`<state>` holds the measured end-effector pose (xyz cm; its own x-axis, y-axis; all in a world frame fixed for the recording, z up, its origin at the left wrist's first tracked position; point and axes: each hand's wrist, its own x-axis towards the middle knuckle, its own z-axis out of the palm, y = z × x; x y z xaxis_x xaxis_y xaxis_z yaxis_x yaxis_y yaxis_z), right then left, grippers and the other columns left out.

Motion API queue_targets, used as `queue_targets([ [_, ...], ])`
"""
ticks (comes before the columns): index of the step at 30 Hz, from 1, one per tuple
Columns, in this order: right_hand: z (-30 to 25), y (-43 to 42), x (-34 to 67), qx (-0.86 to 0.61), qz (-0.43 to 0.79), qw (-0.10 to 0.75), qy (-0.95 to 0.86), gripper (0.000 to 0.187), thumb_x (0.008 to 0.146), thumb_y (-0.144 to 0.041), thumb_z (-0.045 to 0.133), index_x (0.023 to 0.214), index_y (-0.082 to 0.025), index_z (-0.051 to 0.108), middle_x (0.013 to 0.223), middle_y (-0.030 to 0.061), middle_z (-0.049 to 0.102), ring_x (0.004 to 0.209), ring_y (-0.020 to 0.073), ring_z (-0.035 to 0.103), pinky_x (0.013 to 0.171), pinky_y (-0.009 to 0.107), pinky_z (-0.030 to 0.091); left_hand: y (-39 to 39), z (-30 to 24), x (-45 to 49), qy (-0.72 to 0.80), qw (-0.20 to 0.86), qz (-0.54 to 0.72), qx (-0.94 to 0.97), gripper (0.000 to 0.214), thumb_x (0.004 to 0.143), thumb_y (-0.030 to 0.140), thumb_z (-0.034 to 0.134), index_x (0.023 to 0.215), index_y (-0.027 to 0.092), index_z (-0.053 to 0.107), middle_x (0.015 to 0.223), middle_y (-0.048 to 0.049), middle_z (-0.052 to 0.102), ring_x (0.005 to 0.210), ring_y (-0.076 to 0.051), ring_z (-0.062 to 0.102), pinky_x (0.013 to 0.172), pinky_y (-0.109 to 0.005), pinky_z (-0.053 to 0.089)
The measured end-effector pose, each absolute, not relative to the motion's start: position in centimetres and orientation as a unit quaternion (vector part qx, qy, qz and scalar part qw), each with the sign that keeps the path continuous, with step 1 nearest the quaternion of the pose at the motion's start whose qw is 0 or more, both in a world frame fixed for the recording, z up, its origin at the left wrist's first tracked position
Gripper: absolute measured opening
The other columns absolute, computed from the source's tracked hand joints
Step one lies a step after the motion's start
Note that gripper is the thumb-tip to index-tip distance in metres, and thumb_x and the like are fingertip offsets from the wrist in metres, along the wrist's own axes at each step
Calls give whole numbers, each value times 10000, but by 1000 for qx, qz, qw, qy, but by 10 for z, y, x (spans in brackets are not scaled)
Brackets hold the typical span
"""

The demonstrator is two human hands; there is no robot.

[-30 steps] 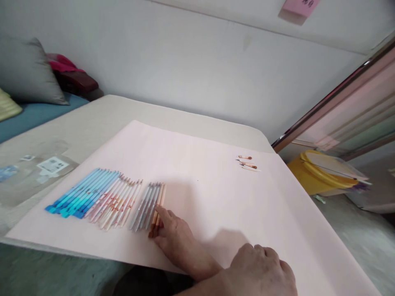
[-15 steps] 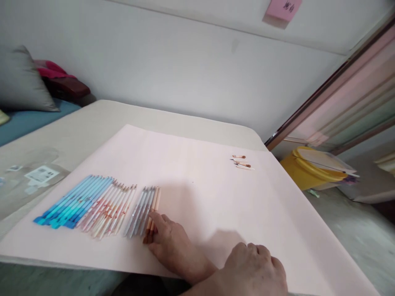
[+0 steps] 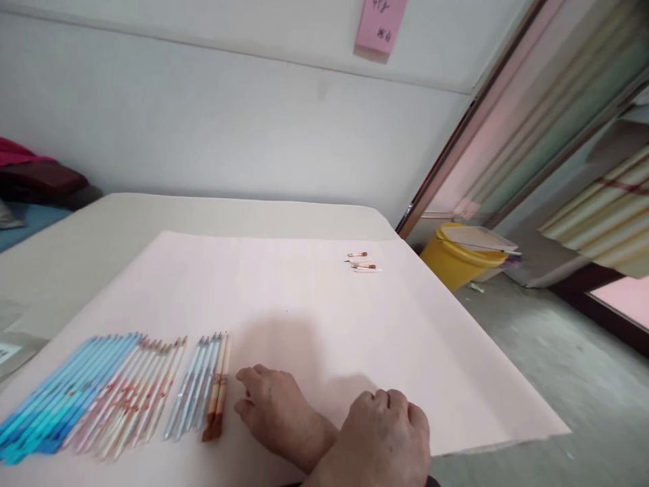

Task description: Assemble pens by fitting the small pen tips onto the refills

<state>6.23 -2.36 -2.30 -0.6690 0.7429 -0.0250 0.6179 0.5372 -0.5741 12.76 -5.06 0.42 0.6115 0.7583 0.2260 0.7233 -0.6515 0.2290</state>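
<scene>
My forearms cross, so my right hand (image 3: 276,409) is on the left, low over the pink sheet (image 3: 324,325). Its thumb and fingers are apart and hold nothing. Just left of its fingertips lie brown pens (image 3: 218,399), apart from the hand. Beside these are slim grey pens (image 3: 195,389), then pale pens with reddish patterns (image 3: 139,399) and blue pens (image 3: 76,392), all in a row with points facing away. My left hand (image 3: 382,423) is closed in a fist on the right; its fingertips and anything inside are hidden.
Small brown and white pieces (image 3: 362,262) lie at the sheet's far right. A yellow bin (image 3: 449,257) stands on the floor beyond the right edge. Behind the table is a white wall (image 3: 228,128) with a pink note (image 3: 380,27).
My right hand has let go of the brown pens and drawn off to their right, its fingers now parted. The view has turned right. My left hand stays closed.
</scene>
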Motion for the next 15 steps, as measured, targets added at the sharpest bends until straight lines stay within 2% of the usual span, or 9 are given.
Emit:
queue_targets([
  [4,-23,-14,73,-396,240,107,-880,161,813,-271,485,901,-177,581,854,62,651,706,195,610,622,299,447,-49,2,126,401,10,202,893,106,766,133,484,863,142,526,731,-29,559,634,-173,541,539,-299,428],
  [11,-17,13,101,-445,201,100,-867,161,824,-239,461,876,-171,597,838,72,659,679,192,615,602,304,428,-41,0,120,404,38,190,894,86,757,173,559,822,169,503,740,-19,576,629,-184,550,537,-313,433],
  [13,-16,24,113,-475,204,97,-850,169,830,-248,465,894,-178,605,862,74,662,716,188,620,630,301,427,-38,0,118,413,47,199,887,46,782,178,544,811,176,507,740,-17,582,656,-193,557,589,-343,453],
  [15,-16,35,126,-511,201,91,-831,184,837,-268,472,938,-193,607,899,67,665,764,182,623,658,295,425,-34,0,116,411,44,226,882,16,808,187,520,817,175,516,769,-24,594,727,-199,569,716,-389,465],
])
